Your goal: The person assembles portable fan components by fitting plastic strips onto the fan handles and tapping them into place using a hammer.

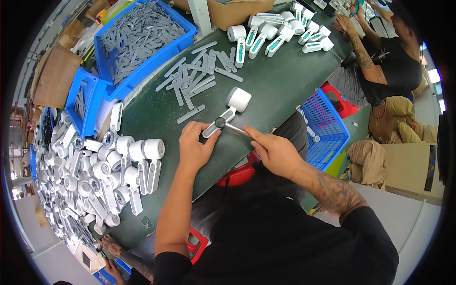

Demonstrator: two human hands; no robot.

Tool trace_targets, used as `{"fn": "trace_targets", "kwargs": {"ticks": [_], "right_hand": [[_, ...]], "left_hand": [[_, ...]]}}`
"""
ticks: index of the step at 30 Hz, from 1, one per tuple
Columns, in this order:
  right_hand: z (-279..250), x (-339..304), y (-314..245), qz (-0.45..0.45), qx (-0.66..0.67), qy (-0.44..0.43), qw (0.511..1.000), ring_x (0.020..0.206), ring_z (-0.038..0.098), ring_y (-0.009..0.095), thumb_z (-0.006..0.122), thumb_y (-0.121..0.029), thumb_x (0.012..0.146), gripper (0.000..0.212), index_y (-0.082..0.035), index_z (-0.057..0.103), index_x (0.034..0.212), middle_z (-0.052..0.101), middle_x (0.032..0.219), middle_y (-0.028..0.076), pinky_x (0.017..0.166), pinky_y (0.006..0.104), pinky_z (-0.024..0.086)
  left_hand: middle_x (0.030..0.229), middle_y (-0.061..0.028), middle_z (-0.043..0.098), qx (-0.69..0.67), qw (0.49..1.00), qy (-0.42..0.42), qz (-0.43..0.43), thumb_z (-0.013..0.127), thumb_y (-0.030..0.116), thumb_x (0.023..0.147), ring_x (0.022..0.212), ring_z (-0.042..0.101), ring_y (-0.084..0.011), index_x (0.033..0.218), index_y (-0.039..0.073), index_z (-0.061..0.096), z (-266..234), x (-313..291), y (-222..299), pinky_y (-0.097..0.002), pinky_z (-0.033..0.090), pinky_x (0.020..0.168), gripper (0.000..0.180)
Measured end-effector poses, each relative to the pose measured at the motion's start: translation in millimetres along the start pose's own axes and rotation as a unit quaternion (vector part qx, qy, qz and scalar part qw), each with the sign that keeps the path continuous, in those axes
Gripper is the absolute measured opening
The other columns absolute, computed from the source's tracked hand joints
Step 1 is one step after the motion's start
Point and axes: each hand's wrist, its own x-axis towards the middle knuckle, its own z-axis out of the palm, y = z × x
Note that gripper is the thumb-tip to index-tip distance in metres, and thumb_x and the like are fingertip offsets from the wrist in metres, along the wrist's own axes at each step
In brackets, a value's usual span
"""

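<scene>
A white hand-held device (233,105) with a round head and a slim handle lies on the dark green table (285,80) in front of me. My left hand (194,145) grips the lower end of its handle, thumb beside a black round knob (220,122). My right hand (273,149) pinches a thin grey strip (236,129) and holds its tip against the handle by the knob. Loose grey strips (192,80) lie just beyond the device.
A heap of white device bodies (99,175) fills the table's left. Blue bins (137,38) of grey strips stand behind. Finished devices with teal inserts (275,35) lie at the far end, where another person (380,61) works. A blue basket (327,128) stands at the right.
</scene>
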Motion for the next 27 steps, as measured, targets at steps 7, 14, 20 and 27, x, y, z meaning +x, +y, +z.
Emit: {"fn": "trace_targets", "kwargs": {"ticks": [7, 14, 20, 27], "right_hand": [[5.8, 15.8, -16.1, 0.012, -0.036, -0.101, 0.994, 0.091, 0.074, 0.040, 0.063, -0.010, 0.108, 0.053, -0.013, 0.057, 0.160, 0.077, 0.106, 0.020, 0.086, 0.0424, 0.061], [-26.1, 19.7, -9.9, 0.191, 0.057, -0.078, 0.977, 0.088, 0.077, 0.029, 0.074, -0.020, 0.103, 0.053, -0.010, 0.064, 0.154, 0.078, 0.104, 0.022, 0.085, 0.0378, 0.060], [-85.0, 75.0, 86.7, 0.144, 0.006, 0.101, 0.984, 0.092, 0.079, 0.037, 0.079, -0.033, 0.097, 0.041, -0.008, 0.079, 0.129, 0.081, 0.101, 0.021, 0.084, 0.0430, 0.061], [-122.1, 237.0, 169.7, 0.195, -0.085, 0.209, 0.954, 0.107, 0.076, 0.043, 0.074, -0.055, 0.097, 0.064, -0.011, 0.072, 0.144, 0.079, 0.110, 0.025, 0.097, 0.0482, 0.060]], "left_hand": [[0.090, -0.0078, 0.071, -0.054, 0.992, 0.032, -0.106, 0.094, 0.013, 0.080, 0.085, 0.070, -0.0236, 0.127, 0.009, 0.068, 7.1, 1.2, 2.2, -0.0372, 0.057, 0.077, 0.053], [0.091, -0.0131, 0.062, 0.029, 0.999, 0.011, 0.014, 0.086, 0.015, 0.091, 0.084, 0.064, -0.0331, 0.124, 0.005, 0.078, -16.3, -7.6, 11.1, -0.0422, 0.051, 0.074, 0.036], [0.101, -0.0122, 0.066, 0.147, 0.982, 0.117, 0.010, 0.077, 0.007, 0.098, 0.091, 0.062, -0.0260, 0.123, 0.001, 0.074, -122.5, -0.3, 6.6, -0.0375, 0.048, 0.077, 0.026], [0.108, -0.0187, 0.073, 0.229, 0.960, 0.068, -0.147, 0.078, 0.011, 0.098, 0.087, 0.066, -0.0334, 0.120, -0.003, 0.070, -174.1, 10.8, -75.0, -0.0404, 0.052, 0.077, 0.028]]}}
